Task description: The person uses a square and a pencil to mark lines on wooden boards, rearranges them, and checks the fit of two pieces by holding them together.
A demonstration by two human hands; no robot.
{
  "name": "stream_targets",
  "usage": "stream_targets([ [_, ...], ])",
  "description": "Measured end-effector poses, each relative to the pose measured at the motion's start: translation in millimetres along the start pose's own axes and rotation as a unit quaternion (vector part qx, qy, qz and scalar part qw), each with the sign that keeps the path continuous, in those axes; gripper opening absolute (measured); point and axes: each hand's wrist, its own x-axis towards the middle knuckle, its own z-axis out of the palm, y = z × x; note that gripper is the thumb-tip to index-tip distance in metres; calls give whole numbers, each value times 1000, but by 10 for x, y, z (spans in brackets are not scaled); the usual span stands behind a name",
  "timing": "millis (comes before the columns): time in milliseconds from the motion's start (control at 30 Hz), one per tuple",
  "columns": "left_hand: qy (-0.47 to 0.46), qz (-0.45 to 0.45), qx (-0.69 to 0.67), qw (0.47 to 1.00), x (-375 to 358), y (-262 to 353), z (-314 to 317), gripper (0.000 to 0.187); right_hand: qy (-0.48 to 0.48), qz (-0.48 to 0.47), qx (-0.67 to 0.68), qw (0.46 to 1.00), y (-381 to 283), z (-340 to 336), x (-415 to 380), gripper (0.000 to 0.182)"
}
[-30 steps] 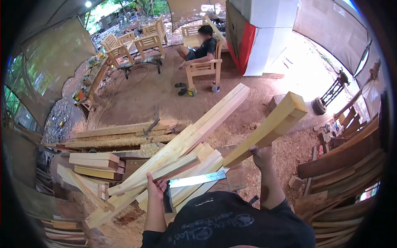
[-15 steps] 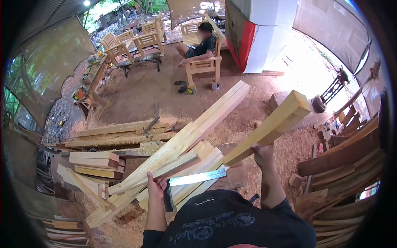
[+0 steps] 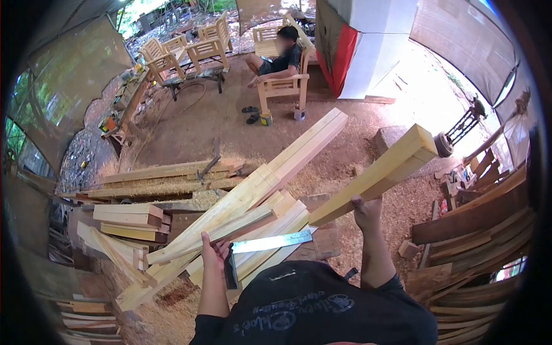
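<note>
My right hand (image 3: 367, 211) grips a thick squared wooden post (image 3: 382, 169) near its lower part, the post slanting up to the right over the shavings. The fingers on its far side are hidden. My left hand (image 3: 214, 250) is closed round a try square (image 3: 271, 241) where its dark stock meets the long metal blade. That blade points right, its tip close to the post's lower end. Just beyond my left hand, a narrow board (image 3: 244, 225) lies on a slanting stack of pale planks (image 3: 247, 192).
Short squared blocks (image 3: 129, 215) are stacked at the left. A seated person (image 3: 282, 63) occupies a wooden chair (image 3: 283, 86) at the back. Dark timber (image 3: 460, 221) is piled along the right side. A hammer (image 3: 210, 164) rests by the long beams.
The view has shifted slightly. My left hand and the try square sit a little further left and lower; the post is held at nearly the same slant.
</note>
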Motion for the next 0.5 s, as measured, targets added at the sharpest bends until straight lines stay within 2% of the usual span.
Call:
stream_targets([
  [133,5,-12,0,1000,2,-3,-6,83,11,-23,-13,1000,-23,1,9,78],
  [233,-82,-18,-55,995,309,-164,-187,79,8,-37,-84,996,120,-127,-17,78],
  [300,-97,-9,-89,991,94,-170,175,77,17,-30,-129,991,257,-170,-64,78],
  [333,-87,-41,-128,987,-53,-134,407,79,-37,-17,-185,982,276,-252,-52,75],
  [367,-79,-51,-153,984,-75,-170,583,82,-38,-25,-183,982,290,-214,-17,73],
  [400,-52,-46,-187,980,-41,-238,730,70,-36,-30,-179,983,286,-151,-18,70],
  [433,-104,-15,-251,962,174,-410,747,47,-28,-34,-177,983,307,-118,-38,68],
  [467,-7,-9,-249,968,-154,-186,905,29,-35,-23,-186,982,335,-149,-34,65],
  [500,-41,-10,-240,970,-101,-244,796,26,-33,-18,-197,980,340,-199,26,61],
])
